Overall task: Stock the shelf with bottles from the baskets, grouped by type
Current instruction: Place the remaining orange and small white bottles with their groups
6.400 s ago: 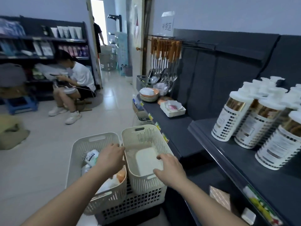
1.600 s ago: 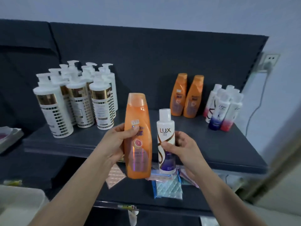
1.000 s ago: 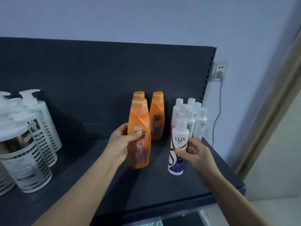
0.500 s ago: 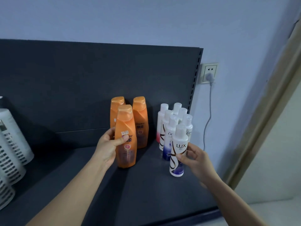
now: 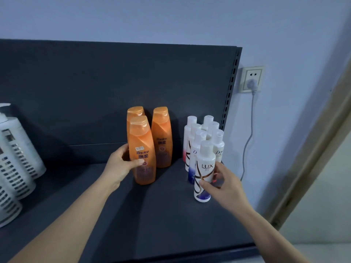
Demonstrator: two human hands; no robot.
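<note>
Orange plastic shampoo bottle with a flip cap (image 5: 142,154): upright, long axis vertical, base seemingly down on the dark grey shelf (image 5: 171,221), just in front of two matching orange bottles (image 5: 161,137) at its 12 and 1 o'clock. Held from 9 o'clock by the left hand (image 5: 118,168), grip clamped round the lower body, thumb across the label, fingers behind.

Off at 3 o'clock, slim white bottle marked LUX with a purple foot (image 5: 204,168), also upright and apparently resting on the shelf, at the front of the cluster of small white bottles (image 5: 212,133) at its 12 o'clock. Pinched from 4 o'clock by the right hand (image 5: 223,185), thumb in front, fingers behind.

Probably calls for letting go: opening the left grip and drawing off toward 8 o'clock, the right toward 5 o'clock, sideways off each vertical body, gently off the LUX one, tall, narrow, likely easy to tip.

White pump bottles (image 5: 17,154) well apart at 9 o'clock.
</note>
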